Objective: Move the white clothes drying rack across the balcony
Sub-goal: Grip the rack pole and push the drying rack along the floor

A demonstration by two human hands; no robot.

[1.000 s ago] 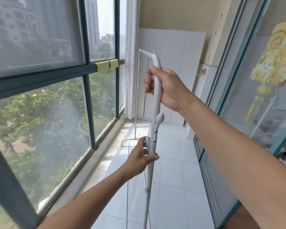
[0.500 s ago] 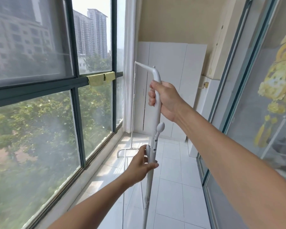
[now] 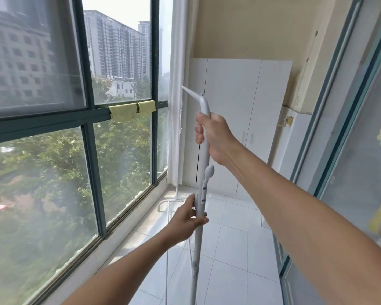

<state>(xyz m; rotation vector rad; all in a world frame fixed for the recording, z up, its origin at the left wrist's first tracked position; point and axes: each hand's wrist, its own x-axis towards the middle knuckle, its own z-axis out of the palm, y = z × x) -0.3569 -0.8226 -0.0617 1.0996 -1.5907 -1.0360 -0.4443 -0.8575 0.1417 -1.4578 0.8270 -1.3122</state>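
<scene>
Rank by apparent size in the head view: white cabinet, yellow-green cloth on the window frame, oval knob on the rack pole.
1. white cabinet
2. yellow-green cloth
3. oval knob
The knob is nearest the camera and still looks smallest.

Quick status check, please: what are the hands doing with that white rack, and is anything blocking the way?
Right hand shut high on the drying rack post. Left hand shut lower down. Tiled floor ahead open up to the white cabinet.
</scene>
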